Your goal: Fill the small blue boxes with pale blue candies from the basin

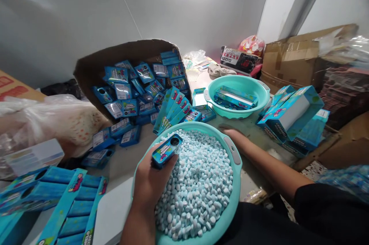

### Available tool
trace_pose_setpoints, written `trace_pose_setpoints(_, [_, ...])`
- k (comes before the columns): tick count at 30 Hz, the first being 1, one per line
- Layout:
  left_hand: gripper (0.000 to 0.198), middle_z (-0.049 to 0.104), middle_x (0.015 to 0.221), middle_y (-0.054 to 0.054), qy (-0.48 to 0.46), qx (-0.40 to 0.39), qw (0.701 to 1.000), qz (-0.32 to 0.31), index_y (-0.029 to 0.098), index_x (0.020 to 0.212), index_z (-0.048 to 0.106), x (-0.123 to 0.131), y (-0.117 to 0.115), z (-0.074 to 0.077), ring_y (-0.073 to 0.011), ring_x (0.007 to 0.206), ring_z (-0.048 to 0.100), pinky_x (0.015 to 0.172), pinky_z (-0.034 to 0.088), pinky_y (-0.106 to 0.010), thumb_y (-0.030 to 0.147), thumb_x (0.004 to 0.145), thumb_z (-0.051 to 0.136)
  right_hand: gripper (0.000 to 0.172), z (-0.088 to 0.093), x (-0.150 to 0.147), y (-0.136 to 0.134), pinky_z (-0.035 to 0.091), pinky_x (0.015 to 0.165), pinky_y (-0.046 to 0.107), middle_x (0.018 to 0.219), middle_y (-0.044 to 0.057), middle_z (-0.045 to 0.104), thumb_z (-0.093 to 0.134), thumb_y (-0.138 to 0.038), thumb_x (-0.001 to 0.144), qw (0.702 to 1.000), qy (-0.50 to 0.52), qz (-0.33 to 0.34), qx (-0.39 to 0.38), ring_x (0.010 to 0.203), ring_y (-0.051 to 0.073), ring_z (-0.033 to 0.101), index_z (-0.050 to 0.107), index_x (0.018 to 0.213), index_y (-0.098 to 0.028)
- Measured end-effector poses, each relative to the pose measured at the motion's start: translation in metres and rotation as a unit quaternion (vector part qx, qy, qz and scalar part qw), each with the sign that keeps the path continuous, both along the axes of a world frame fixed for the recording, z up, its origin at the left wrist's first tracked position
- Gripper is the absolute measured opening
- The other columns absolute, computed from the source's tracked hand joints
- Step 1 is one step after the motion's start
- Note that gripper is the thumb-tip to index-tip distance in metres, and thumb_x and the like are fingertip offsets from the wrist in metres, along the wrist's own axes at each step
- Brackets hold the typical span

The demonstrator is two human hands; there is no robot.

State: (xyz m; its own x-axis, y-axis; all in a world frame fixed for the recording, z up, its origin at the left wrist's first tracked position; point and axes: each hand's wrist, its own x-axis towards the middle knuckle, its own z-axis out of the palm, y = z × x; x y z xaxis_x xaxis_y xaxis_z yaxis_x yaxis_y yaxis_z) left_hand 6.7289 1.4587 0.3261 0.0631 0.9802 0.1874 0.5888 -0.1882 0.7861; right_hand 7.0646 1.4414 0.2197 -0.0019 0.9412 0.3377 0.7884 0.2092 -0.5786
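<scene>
My left hand (155,175) is wrapped around a small blue candy box (167,150) with a dark round opening in its upper face. It holds the box over a turquoise basin (236,183) filled with small white and pale blue candies (198,175). Past the basin's right rim, my right hand (233,134) is low at the tabletop, near a second turquoise basin (239,113). Most of its fingers are hidden behind the rim, so their grip cannot be made out. Inside that second basin lie a blue display tray (236,98) and several small dark round pieces.
A tipped cardboard carton (86,70) holds many blue candy boxes (144,72). Flat blue cartons (174,110) lean between it and the front basin. Display boxes (291,118) stand at right; a filled display tray (72,206) sits at lower left. Large cardboard boxes (291,60) are behind.
</scene>
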Motion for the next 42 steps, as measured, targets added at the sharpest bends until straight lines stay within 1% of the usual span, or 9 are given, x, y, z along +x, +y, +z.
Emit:
trace_pose_setpoints(5, [0.057, 0.077, 0.110, -0.006, 0.011, -0.009, 1.000, -0.001, 0.021, 0.117, 0.074, 0.000, -0.002, 0.000, -0.0273, 0.103, 0.072, 0.093, 0.059, -0.036, 0.054, 0.071, 0.077, 0.022, 0.012, -0.001, -0.029, 0.057, 0.077, 0.034, 0.086, 0.012, 0.071, 0.055, -0.020, 0.091, 0.998, 0.019, -0.051, 0.039, 0.080, 0.022, 0.067, 0.073, 0.080, -0.014])
trace_pose_setpoints(9, [0.052, 0.077, 0.110, -0.005, 0.012, 0.003, 1.000, -0.022, 0.022, 0.119, 0.074, -0.001, -0.005, 0.000, -0.0256, 0.103, 0.073, 0.093, 0.058, -0.033, 0.050, 0.075, 0.076, 0.018, 0.064, -0.016, -0.034, 0.057, 0.075, 0.031, 0.099, 0.010, 0.072, 0.062, -0.030, 0.097, 0.954, 0.206, -0.127, 0.176, 0.088, 0.018, 0.069, 0.074, 0.098, -0.018])
trace_pose_setpoints(12, [0.047, 0.076, 0.117, -0.005, 0.019, 0.053, 0.997, -0.061, 0.023, 0.120, 0.075, 0.000, -0.006, 0.000, -0.0237, 0.109, 0.072, 0.097, 0.057, -0.029, 0.043, 0.078, 0.077, 0.013, 0.117, -0.047, -0.024, 0.058, 0.081, 0.030, 0.100, 0.006, 0.074, 0.068, -0.027, 0.095, 0.955, 0.223, 0.054, 0.187, 0.091, 0.015, 0.070, 0.078, 0.099, -0.020])
trace_pose_setpoints(15, [0.043, 0.075, 0.121, -0.002, 0.013, 0.090, 0.991, -0.098, 0.025, 0.122, 0.074, 0.002, -0.006, -0.001, -0.0207, 0.112, 0.071, 0.098, 0.056, -0.026, 0.038, 0.082, 0.076, 0.014, 0.145, -0.084, -0.008, 0.057, 0.090, 0.031, 0.106, 0.008, 0.075, 0.067, -0.024, 0.096, 0.944, 0.178, 0.228, 0.158, 0.099, 0.015, 0.071, 0.078, 0.104, -0.019])
trace_pose_setpoints(18, [0.041, 0.076, 0.116, -0.001, 0.009, 0.106, 0.989, -0.100, 0.026, 0.121, 0.074, 0.002, -0.006, -0.002, -0.0190, 0.106, 0.073, 0.094, 0.057, -0.025, 0.035, 0.082, 0.075, 0.021, 0.141, -0.109, 0.001, 0.056, 0.097, 0.036, 0.116, 0.011, 0.072, 0.063, -0.027, 0.099, 0.950, 0.133, 0.252, 0.129, 0.109, 0.018, 0.068, 0.076, 0.113, -0.019])
trace_pose_setpoints(26, [0.048, 0.078, 0.104, -0.007, -0.022, 0.149, 0.989, 0.009, 0.015, 0.113, 0.075, 0.000, -0.004, -0.003, -0.0226, 0.096, 0.074, 0.085, 0.060, -0.029, 0.042, 0.073, 0.081, 0.023, 0.108, -0.103, -0.013, 0.055, 0.085, 0.035, 0.108, 0.009, 0.071, 0.055, -0.026, 0.100, 0.975, 0.194, 0.094, 0.059, 0.094, 0.018, 0.067, 0.074, 0.109, -0.017])
trace_pose_setpoints(32, [0.048, 0.077, 0.095, -0.007, -0.057, 0.167, 0.984, 0.026, 0.012, 0.110, 0.075, 0.004, -0.003, -0.001, -0.0216, 0.088, 0.073, 0.084, 0.060, -0.031, 0.042, 0.073, 0.082, 0.025, 0.139, -0.123, -0.016, 0.052, 0.102, 0.036, 0.123, 0.011, 0.068, 0.056, -0.026, 0.102, 0.961, 0.151, 0.195, 0.128, 0.115, 0.018, 0.064, 0.072, 0.120, -0.017])
trace_pose_setpoints(36, [0.042, 0.075, 0.083, -0.005, -0.105, 0.134, 0.984, 0.043, 0.012, 0.095, 0.076, 0.004, -0.008, 0.007, -0.0198, 0.074, 0.070, 0.067, 0.059, -0.028, 0.043, 0.069, 0.083, 0.026, 0.161, -0.134, -0.009, 0.050, 0.107, 0.043, 0.139, 0.012, 0.061, 0.054, -0.026, 0.104, 0.956, 0.052, 0.255, 0.137, 0.127, 0.024, 0.059, 0.076, 0.117, -0.021])
trace_pose_setpoints(42, [0.047, 0.076, 0.092, -0.007, -0.116, 0.140, 0.982, 0.051, 0.012, 0.104, 0.075, -0.014, -0.016, 0.019, -0.0220, 0.082, 0.073, 0.073, 0.062, -0.030, 0.042, 0.069, 0.086, 0.024, 0.174, -0.147, 0.002, 0.053, 0.101, 0.036, 0.122, 0.013, 0.068, 0.054, -0.027, 0.104, 0.937, 0.084, 0.276, 0.197, 0.116, 0.020, 0.063, 0.074, 0.108, -0.015])
